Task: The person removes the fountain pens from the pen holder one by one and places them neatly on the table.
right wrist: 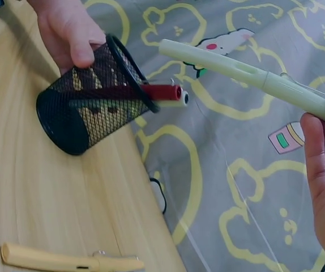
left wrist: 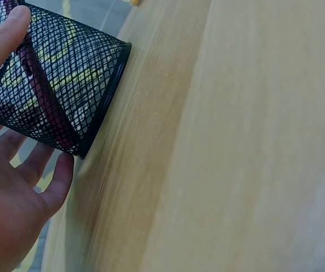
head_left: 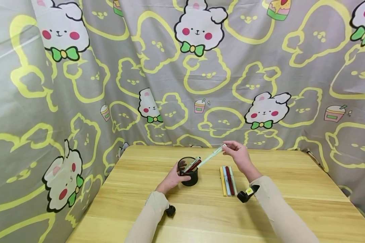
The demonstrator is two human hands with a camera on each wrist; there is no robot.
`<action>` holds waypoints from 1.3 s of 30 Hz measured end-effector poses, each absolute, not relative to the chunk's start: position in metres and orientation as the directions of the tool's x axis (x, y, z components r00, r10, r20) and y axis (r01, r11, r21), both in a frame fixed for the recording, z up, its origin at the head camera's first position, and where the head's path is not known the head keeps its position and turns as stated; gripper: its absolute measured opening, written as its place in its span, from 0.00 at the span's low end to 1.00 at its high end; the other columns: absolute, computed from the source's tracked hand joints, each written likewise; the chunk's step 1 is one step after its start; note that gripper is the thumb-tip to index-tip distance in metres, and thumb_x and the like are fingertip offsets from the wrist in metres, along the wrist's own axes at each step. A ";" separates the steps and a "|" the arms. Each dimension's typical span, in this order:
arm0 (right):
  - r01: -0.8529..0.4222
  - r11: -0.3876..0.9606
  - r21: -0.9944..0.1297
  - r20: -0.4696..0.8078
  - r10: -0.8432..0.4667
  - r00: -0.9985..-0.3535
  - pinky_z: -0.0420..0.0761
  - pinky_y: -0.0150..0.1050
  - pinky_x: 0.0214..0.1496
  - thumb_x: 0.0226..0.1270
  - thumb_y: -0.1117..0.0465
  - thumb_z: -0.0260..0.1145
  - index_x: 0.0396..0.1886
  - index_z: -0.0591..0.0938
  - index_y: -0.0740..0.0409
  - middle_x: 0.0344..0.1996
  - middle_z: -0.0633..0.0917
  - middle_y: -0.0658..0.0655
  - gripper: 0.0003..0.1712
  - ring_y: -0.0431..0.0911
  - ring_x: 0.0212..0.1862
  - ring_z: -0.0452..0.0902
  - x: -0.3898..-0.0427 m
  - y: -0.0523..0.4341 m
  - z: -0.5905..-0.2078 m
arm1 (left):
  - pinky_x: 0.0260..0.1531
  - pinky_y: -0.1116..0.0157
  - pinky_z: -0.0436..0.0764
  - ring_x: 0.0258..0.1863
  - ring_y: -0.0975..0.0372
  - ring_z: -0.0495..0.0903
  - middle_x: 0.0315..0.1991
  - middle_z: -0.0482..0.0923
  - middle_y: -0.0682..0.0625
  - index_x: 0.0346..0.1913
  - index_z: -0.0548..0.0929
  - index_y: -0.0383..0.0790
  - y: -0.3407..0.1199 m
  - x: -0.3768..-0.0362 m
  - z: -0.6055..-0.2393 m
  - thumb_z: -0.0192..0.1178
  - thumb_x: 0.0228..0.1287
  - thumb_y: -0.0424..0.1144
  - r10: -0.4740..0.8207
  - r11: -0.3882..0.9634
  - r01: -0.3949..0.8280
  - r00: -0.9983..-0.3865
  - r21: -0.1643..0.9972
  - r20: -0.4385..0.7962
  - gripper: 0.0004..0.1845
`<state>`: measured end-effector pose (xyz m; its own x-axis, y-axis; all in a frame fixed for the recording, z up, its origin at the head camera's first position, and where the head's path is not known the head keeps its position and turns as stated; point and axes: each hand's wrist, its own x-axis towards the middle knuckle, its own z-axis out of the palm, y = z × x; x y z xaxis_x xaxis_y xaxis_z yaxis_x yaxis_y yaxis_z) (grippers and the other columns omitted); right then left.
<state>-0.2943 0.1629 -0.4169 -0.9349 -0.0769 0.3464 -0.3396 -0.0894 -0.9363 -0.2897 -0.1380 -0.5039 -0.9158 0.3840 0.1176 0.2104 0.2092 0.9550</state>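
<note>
A black mesh pen cup (head_left: 188, 173) stands on the wooden table (head_left: 292, 189), with a dark red pen (right wrist: 162, 92) and a pale one sticking out of it. My left hand (head_left: 174, 177) wraps around the cup's side; its thumb (left wrist: 1, 39) lies on the mesh (left wrist: 60, 79). My right hand (head_left: 238, 153) pinches the end of a light green pen (head_left: 211, 156), held slanted above the table with its other end toward the cup's mouth (right wrist: 129, 71). In the right wrist view the green pen (right wrist: 247, 76) is outside the cup.
Several pens (head_left: 228, 180), yellow, pale blue, dark red and pale green, lie side by side right of the cup. One yellow pen (right wrist: 66, 260) shows in the right wrist view. A cartoon-rabbit curtain (head_left: 182, 67) closes off the back and left sides.
</note>
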 end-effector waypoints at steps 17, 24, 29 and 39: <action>-0.345 -0.053 -0.937 0.347 -0.049 -0.936 0.80 0.32 0.38 0.65 0.63 0.65 0.43 0.84 0.53 0.31 0.84 0.47 0.08 0.41 0.33 0.81 -0.292 0.204 -0.427 | 0.58 0.49 0.65 0.61 0.45 0.66 0.64 0.64 0.38 0.70 0.58 0.34 -0.139 -0.301 -0.525 0.70 0.54 0.35 0.349 0.220 0.205 -0.929 0.954 0.119 0.43; -0.335 -0.040 -0.941 0.336 -0.029 -0.941 0.80 0.30 0.36 0.65 0.65 0.64 0.43 0.83 0.55 0.31 0.84 0.46 0.08 0.38 0.32 0.80 -0.294 0.223 -0.437 | 0.59 0.46 0.62 0.62 0.42 0.63 0.65 0.61 0.34 0.70 0.56 0.32 -0.139 -0.299 -0.521 0.69 0.54 0.32 0.362 0.210 0.195 -0.926 0.958 0.109 0.43; -0.297 -0.056 -0.953 0.298 -0.008 -0.955 0.80 0.30 0.36 0.64 0.66 0.65 0.41 0.80 0.57 0.29 0.85 0.46 0.06 0.39 0.32 0.81 -0.296 0.236 -0.445 | 0.59 0.47 0.63 0.62 0.42 0.64 0.65 0.61 0.32 0.69 0.57 0.31 -0.139 -0.289 -0.504 0.68 0.55 0.31 0.376 0.217 0.189 -0.922 0.958 0.097 0.41; -0.251 -0.035 -0.967 0.251 0.003 -0.968 0.80 0.31 0.38 0.64 0.65 0.65 0.38 0.81 0.53 0.31 0.86 0.47 0.04 0.37 0.34 0.81 -0.297 0.259 -0.457 | 0.59 0.47 0.63 0.62 0.40 0.63 0.65 0.61 0.32 0.69 0.59 0.33 -0.138 -0.281 -0.493 0.68 0.55 0.32 0.375 0.205 0.190 -0.921 0.960 0.102 0.40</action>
